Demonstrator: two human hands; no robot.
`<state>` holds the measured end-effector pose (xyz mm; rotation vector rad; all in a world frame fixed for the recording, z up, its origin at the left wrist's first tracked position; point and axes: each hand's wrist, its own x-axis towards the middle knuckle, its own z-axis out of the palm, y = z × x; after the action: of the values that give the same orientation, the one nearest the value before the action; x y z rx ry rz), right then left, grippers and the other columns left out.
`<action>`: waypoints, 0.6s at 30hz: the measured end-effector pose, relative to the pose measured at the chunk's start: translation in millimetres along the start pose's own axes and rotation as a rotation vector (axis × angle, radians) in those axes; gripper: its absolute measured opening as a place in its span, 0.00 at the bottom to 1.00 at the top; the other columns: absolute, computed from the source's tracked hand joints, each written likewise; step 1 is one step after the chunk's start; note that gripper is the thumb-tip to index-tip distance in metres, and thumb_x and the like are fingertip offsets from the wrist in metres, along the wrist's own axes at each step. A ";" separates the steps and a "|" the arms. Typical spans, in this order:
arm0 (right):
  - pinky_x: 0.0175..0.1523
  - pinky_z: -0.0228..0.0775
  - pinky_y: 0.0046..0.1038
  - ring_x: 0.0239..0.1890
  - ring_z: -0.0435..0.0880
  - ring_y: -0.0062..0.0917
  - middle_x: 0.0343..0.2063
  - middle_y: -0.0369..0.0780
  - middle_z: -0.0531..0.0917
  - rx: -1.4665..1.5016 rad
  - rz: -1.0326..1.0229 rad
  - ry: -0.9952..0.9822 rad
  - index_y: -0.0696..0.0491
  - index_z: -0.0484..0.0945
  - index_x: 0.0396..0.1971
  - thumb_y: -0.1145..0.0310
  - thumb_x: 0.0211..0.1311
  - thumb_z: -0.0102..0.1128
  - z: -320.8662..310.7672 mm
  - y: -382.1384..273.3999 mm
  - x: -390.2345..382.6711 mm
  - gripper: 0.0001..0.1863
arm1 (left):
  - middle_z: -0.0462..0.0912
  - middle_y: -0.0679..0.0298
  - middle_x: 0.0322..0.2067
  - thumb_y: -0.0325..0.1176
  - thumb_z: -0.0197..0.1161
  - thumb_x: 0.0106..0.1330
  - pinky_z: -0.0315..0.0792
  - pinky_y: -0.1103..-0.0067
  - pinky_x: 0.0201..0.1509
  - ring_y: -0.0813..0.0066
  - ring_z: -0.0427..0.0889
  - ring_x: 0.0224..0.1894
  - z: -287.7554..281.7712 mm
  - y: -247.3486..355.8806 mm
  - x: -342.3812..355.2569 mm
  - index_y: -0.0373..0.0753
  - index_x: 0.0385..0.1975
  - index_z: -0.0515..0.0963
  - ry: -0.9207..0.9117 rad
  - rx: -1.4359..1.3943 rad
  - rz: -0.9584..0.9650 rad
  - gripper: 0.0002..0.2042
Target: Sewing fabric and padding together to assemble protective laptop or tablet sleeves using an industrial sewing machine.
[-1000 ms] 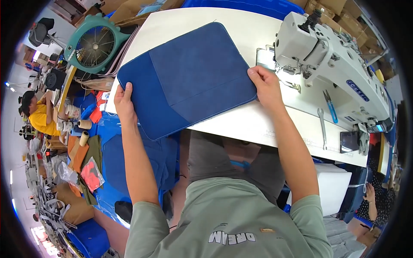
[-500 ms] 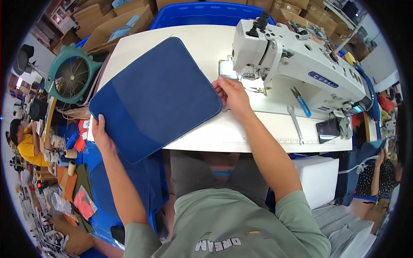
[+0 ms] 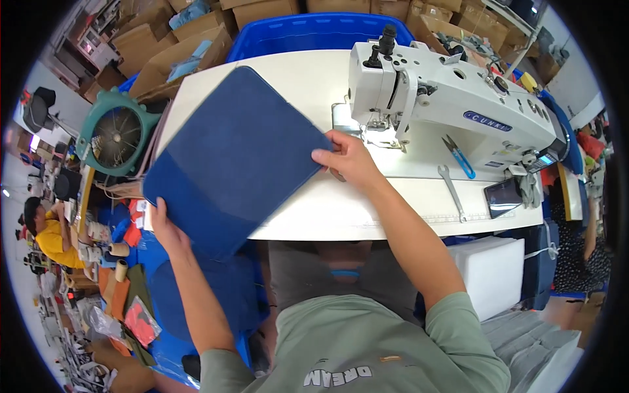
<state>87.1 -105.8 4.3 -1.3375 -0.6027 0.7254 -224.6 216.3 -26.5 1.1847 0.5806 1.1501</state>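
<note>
A dark blue fabric panel (image 3: pixel 236 144) with rounded corners is held tilted above the left part of the white sewing table. My left hand (image 3: pixel 169 230) grips its lower left edge, the fingers partly hidden beneath it. On the opposite side my right hand (image 3: pixel 346 157) pinches the right corner, thumb on top. Just beyond the right hand stands a white sewing machine (image 3: pixel 386 98), its lamp lighting the needle area; the panel is apart from the needle.
Blue-handled thread snips (image 3: pixel 460 157), a wrench (image 3: pixel 451 193) and a phone (image 3: pixel 502 198) lie on the table at right. A green fan (image 3: pixel 116 134) stands left. Behind is a blue bin (image 3: pixel 314 29). Below left lies more blue fabric (image 3: pixel 216 295). A person in yellow (image 3: pixel 56 242) sits far left.
The panel has turned slightly and its right corner has shifted left, away from the machine. My right hand's thumb now lies over the corner. The whole view has shifted a little.
</note>
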 end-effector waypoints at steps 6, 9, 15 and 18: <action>0.28 0.67 0.19 0.23 0.76 0.14 0.27 0.32 0.84 0.065 0.091 -0.093 0.55 0.87 0.47 0.65 0.61 0.78 -19.4 -13.3 -3.1 0.17 | 0.83 0.52 0.59 0.59 0.49 0.78 0.77 0.65 0.65 0.58 0.84 0.58 -22.6 47.1 -62.4 0.27 0.69 0.70 -0.088 -0.389 -0.365 0.37; 0.28 0.68 0.19 0.24 0.77 0.13 0.26 0.31 0.84 0.098 0.033 -0.202 0.55 0.89 0.40 0.64 0.61 0.78 -10.8 -9.1 -5.0 0.13 | 0.85 0.48 0.55 0.60 0.52 0.77 0.81 0.72 0.55 0.61 0.86 0.54 -19.9 64.5 -45.2 0.25 0.68 0.70 -0.659 -0.072 -0.580 0.38; 0.29 0.67 0.18 0.25 0.76 0.11 0.25 0.30 0.82 0.040 -0.001 -0.289 0.56 0.88 0.36 0.64 0.67 0.74 -14.2 -13.6 -8.2 0.10 | 0.87 0.55 0.51 0.34 0.70 0.71 0.80 0.72 0.59 0.67 0.86 0.51 69.5 35.4 -79.8 0.28 0.58 0.78 -0.323 0.313 -0.244 0.21; 0.30 0.68 0.19 0.26 0.76 0.12 0.24 0.30 0.82 0.107 -0.055 -0.222 0.57 0.86 0.35 0.64 0.71 0.69 -15.3 -6.0 -4.9 0.11 | 0.87 0.56 0.52 0.31 0.71 0.69 0.79 0.72 0.60 0.66 0.87 0.50 90.8 35.8 -101.0 0.28 0.58 0.78 -0.199 0.217 -0.234 0.21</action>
<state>96.2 -119.8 8.1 -1.1458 -0.7645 0.8560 -197.6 85.4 16.6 1.3590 0.6830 0.7747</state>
